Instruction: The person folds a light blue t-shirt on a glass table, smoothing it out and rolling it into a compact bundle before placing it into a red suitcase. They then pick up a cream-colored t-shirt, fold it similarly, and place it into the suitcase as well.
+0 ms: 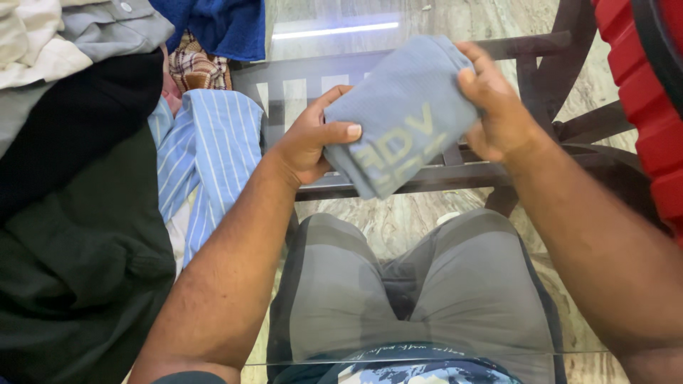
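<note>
Together, the left hand (309, 142) and right hand (498, 107) each grip a folded blue-grey cloth (398, 117) above the glass worktop (341, 57), beside a striped shirt (213, 156).

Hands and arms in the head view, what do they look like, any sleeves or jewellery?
Both forearms are bare to the frame edge. The left hand and right hand show no rings, watch or gloves. Nails are short and plain. A dark sleeve hem may show at the left arm's lower edge.

Glass table (334, 67) over marbled floor (455, 18)
</note>
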